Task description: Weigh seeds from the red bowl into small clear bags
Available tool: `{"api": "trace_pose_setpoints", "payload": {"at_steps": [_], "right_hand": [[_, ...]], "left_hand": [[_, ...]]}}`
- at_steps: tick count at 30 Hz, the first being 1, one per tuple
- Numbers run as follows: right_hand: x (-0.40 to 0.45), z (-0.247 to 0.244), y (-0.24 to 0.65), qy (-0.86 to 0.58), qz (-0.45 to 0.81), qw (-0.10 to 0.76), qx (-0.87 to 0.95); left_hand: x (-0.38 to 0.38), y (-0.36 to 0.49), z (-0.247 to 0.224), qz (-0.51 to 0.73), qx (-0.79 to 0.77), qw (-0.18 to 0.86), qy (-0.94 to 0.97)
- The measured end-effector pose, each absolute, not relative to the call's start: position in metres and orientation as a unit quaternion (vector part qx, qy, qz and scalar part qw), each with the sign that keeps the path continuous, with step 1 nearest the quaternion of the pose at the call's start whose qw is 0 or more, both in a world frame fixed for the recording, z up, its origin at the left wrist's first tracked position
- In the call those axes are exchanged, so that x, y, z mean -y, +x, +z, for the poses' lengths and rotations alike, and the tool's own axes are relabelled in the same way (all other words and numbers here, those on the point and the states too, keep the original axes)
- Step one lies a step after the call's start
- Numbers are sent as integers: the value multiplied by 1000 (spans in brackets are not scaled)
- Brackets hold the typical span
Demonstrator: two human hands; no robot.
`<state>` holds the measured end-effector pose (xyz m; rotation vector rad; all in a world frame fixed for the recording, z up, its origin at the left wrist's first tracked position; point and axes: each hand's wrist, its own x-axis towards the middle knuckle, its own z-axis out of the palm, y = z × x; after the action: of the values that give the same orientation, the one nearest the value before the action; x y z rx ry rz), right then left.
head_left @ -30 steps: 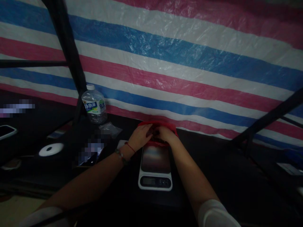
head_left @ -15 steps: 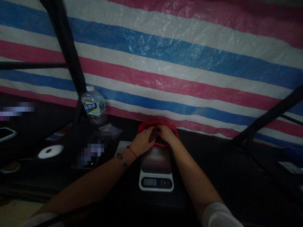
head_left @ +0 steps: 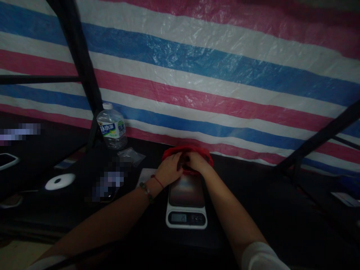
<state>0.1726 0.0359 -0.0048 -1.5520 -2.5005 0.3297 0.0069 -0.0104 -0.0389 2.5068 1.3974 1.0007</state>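
A red plastic bag [head_left: 208,155] sits gaping at the far end of a white kitchen scale [head_left: 186,227], with small dark pieces inside that are too dim to name. My left hand [head_left: 171,167] reaches over the bag's left side, its fingers curled down into the opening. From the right, my right hand [head_left: 196,161] dips in beside it, fingers bent and pressed together close to the left fingertips. Whatever either hand pinches is hidden by fingers and shadow. The lit scale display shows digits.
A clear bottle [head_left: 113,129] with a printed label stands at the back left, near a clear plastic bag [head_left: 132,155]. A blurred phone [head_left: 108,187] and a white round object [head_left: 60,181] lie on the black table [head_left: 247,180]. Striped sheeting [head_left: 197,93] hangs behind.
My right hand has drawn in slightly, its fingers more bent inside the red bag. My left hand has barely shifted.
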Motion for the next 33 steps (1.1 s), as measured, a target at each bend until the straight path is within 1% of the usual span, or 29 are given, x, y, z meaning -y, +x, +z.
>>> {"api": "trace_pose_setpoints", "payload": {"at_steps": [4, 7, 10, 13, 16, 18, 21, 25, 29, 33], "right_hand": [[-39, -6, 175, -544, 101, 77, 830], [-42, -8, 178, -544, 109, 99, 826], [-43, -5, 179, -538, 122, 149, 821], [-41, 1, 178, -522, 131, 219, 814], [-36, 8, 173, -507, 133, 283, 803], [-33, 11, 168, -501, 129, 305, 800], [-28, 13, 160, -493, 114, 301, 809], [-24, 13, 155, -467, 103, 276, 834], [-25, 12, 159, -437, 133, 259, 851], [-26, 11, 163, -417, 172, 268, 852]], "left_hand": [[6, 8, -44, 347, -455, 44, 819], [3, 9, -47, 346, -466, 49, 813], [2, 9, -49, 341, -476, 50, 809], [3, 10, -48, 333, -486, 59, 806], [4, 11, -45, 342, -484, 87, 801], [4, 11, -43, 360, -479, 110, 793], [4, 11, -40, 382, -483, 124, 778], [3, 10, -39, 379, -507, 112, 766], [1, 9, -40, 375, -501, 101, 773], [0, 9, -42, 359, -498, 93, 784]]}}
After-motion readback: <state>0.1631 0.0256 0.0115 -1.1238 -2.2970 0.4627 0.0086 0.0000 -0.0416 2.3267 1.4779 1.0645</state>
